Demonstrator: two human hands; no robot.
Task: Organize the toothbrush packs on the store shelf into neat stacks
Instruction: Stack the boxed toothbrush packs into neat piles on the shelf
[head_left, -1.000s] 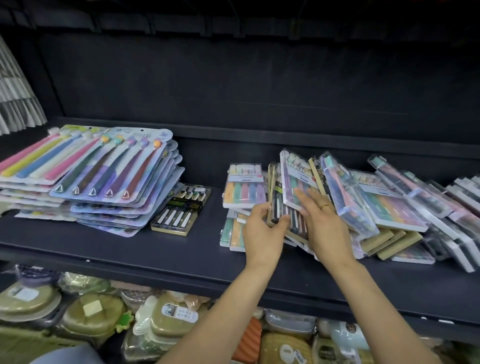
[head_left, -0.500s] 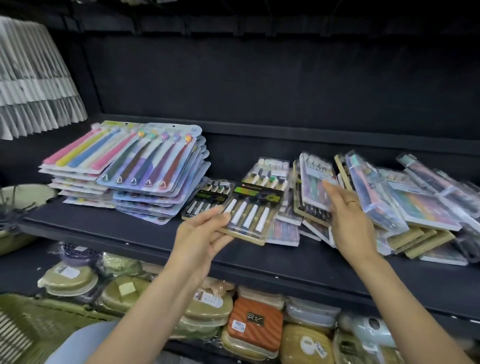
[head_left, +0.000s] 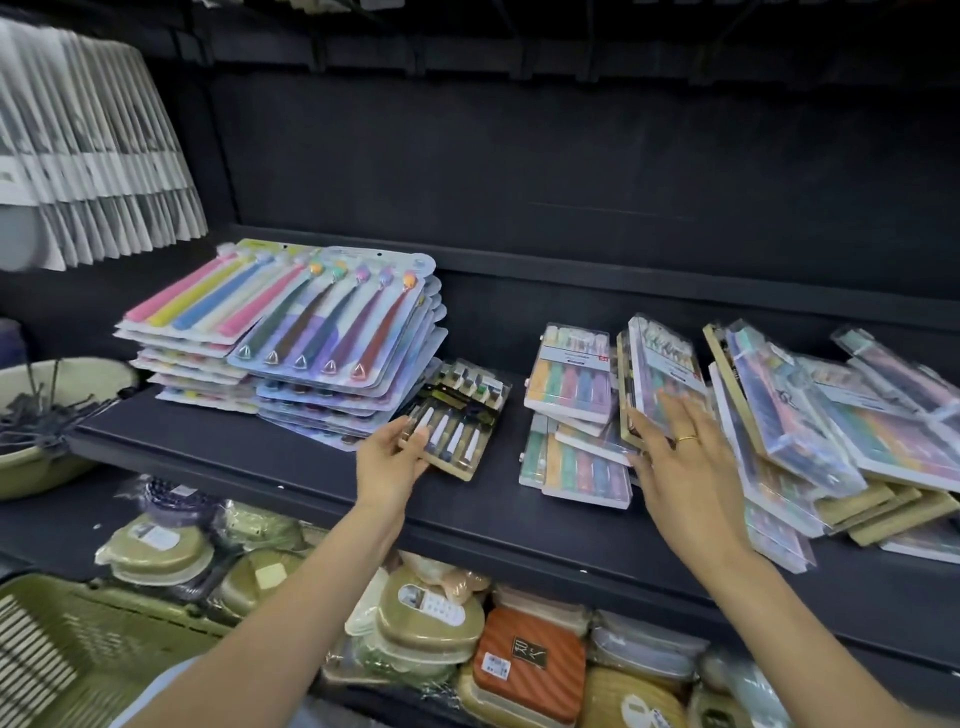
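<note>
On the dark shelf (head_left: 260, 457), the left hand (head_left: 387, 465) grips the near left edge of a gold-trimmed toothbrush pack (head_left: 449, 441), thumb on top and fingers curled under it, with the pack lying on a second pack of the same kind (head_left: 475, 387) just beside the tall stacks. Those stacks sit at the left: a pile of wide blister cards with pastel brushes (head_left: 197, 312) and, touching it on the right, a pile of cards with dark-handled brushes (head_left: 337, 332), both fairly even. The right hand (head_left: 685, 467), a ring on one finger, is spread with straight fingers pressed against a tilted clear pack (head_left: 660, 364) that leans up on its edge; it curls round nothing. Between the two hands, a short stack of pastel boxed packs (head_left: 569, 379) rests on more of the same lying crooked beneath (head_left: 582, 470). To the right of the right hand, a loose heap of clear packs and gold-edged packs (head_left: 831, 441) slopes and overlaps in disorder toward the shelf's far right. On the shelf below sit wrapped lidded containers (head_left: 426, 618), an orange case (head_left: 530, 665) and a green slatted basket (head_left: 57, 654). A green basin (head_left: 31, 462) stands at the far left.
</note>
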